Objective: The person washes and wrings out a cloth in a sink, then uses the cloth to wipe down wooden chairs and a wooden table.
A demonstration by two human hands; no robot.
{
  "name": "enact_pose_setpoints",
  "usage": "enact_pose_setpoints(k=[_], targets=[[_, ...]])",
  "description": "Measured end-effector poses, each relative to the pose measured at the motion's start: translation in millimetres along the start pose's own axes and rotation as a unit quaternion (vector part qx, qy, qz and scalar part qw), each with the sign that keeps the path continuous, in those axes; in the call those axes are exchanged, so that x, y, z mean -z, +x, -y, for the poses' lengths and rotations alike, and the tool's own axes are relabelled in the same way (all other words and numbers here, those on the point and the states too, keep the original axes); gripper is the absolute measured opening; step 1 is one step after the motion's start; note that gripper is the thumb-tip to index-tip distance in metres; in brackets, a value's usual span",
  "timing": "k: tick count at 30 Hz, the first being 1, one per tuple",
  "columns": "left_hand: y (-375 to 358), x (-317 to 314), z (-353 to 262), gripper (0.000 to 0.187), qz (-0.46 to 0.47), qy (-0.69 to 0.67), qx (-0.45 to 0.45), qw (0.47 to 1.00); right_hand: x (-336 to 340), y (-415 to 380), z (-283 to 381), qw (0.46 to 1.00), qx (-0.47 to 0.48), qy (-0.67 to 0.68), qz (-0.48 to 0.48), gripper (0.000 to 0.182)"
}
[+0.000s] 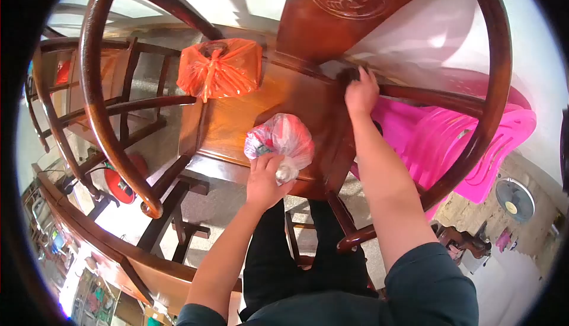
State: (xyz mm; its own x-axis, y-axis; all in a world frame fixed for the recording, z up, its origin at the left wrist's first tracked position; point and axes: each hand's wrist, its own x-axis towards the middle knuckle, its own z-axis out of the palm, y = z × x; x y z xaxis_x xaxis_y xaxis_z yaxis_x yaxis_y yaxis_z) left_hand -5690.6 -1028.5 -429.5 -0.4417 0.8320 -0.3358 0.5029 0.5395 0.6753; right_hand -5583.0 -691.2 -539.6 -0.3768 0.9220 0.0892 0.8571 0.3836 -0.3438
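Note:
My left hand [267,181] is closed on the gathered neck of a clear plastic bag [287,136] with red, white and purple contents. This bag rests at the front of the wooden chair seat [228,130]. At the seat's back right corner, by the armrest, my right hand [361,92] has its fingers curled against a small dark thing [348,77], whose kind I cannot make out. A knotted orange plastic bag [219,71] sits on the back left of the seat; its contents are hidden.
Curved armrests [92,89] frame the seat, and a carved backrest [349,18] rises behind it. Pink plastic chairs [438,139] stand at the right, near a fan [514,200]. Another wooden chair [98,83] and a red basin [120,185] are at the left.

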Motion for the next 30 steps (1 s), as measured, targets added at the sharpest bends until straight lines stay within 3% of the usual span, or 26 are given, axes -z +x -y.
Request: enact_pose_setpoints(k=[2,3,4,6,11,16,19,23,27,30], targets=[[2,-3,2,0.067,-0.008,-0.009,-0.009,1.000,-6,14,48,0.991,0.136,0.001,-0.003,0.045],[1,-4,2,0.067,-0.008,-0.013,-0.013,1.000,-19,18,58,0.982,0.150,-0.038,0.110,0.047],[2,-5,1,0.067,0.003,-0.011,-0.006,1.000,-51,10,54,0.980,0.130,-0.058,0.139,0.052],[4,-4,0,0.067,0.023,-0.004,0.009,1.000,-54,-2,57,0.988,0.099,-0.043,0.108,0.057],[8,-4,3,0.065,0.036,0.017,-0.002,0.999,-24,-51,19,0.996,-0.027,-0.050,0.065,0.062],[10,-4,-2,0.067,0.028,-0.001,-0.001,1.000,-4,-112,16,0.983,-0.135,-0.073,0.103,0.070],[10,-3,-2,0.068,0.029,0.004,0.001,1.000,-4,-109,26,0.980,-0.129,-0.089,0.119,0.069],[9,-4,1,0.069,0.030,0.011,-0.017,0.999,-15,-29,2,0.992,0.019,-0.073,0.103,0.067],[7,-10,7,0.071,0.020,0.009,-0.033,0.999,-27,-3,-3,0.993,0.011,-0.090,0.080,0.066],[7,-9,-2,0.073,0.020,0.027,-0.019,0.999,-20,-52,11,0.992,-0.070,-0.074,0.080,0.068]])
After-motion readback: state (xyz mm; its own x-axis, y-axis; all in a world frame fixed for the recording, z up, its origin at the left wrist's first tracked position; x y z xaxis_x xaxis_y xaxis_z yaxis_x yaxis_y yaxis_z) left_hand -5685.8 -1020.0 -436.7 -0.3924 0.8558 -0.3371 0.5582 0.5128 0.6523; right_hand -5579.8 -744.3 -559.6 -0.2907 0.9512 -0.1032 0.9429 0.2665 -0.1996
